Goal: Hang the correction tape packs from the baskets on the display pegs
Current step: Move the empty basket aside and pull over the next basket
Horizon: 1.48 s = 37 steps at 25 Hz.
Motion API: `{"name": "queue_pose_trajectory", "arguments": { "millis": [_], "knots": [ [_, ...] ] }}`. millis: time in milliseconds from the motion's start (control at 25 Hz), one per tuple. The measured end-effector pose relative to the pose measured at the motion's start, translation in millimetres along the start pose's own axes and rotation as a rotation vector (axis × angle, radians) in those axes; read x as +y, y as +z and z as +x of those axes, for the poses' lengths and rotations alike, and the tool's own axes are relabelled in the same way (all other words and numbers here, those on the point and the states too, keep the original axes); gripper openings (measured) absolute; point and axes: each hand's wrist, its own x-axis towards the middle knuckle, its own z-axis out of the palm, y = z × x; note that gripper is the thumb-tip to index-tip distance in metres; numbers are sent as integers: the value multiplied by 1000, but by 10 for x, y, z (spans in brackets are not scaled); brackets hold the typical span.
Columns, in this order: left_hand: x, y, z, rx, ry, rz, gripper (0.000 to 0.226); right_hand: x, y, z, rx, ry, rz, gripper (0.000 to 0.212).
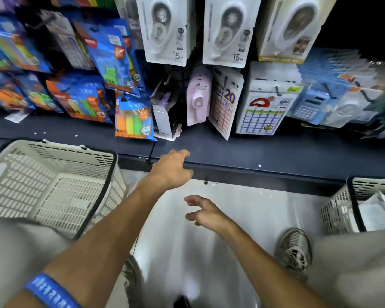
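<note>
Both forearms run off-frame; left hand (172,168) hides its fingers.

Blue sticky-note packs (111,61) crowd the pegs at ten o'clock, one with bright coloured strips (135,121) standing on the dark shelf (276,150). A pink gadget pack (198,96) hangs near twelve o'clock, just beside a card marked 20 (226,103). A calendar-print card (265,110) and blue calculator packs (309,103) sit toward two o'clock. A grey sneaker (295,250) rests on the pale floor (198,263) at four o'clock.
</note>
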Motion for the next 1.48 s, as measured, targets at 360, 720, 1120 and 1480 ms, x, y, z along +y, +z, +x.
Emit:
{"name": "queue_pose_trajectory", "arguments": {
  "millis": [360, 720, 1120, 1480],
  "knots": [
    [1765, 571, -412, -21, 358, 41, 56, 119, -1399, -1372, 628, -115, 427, 17],
    [1952, 863, -679, -144, 402, -68, 54, 267, -1760, -2203, 901, -28, 398, 21],
    [2055, 1864, -252, -321, 242, -152, 44, 1332, -2183, -2094, 954, 406, -627, 54],
    [2720, 2532, 273, -364, 39, -534, 21, 1498, -2267, -1549, 833, 365, -673, 56]
  ]
}}
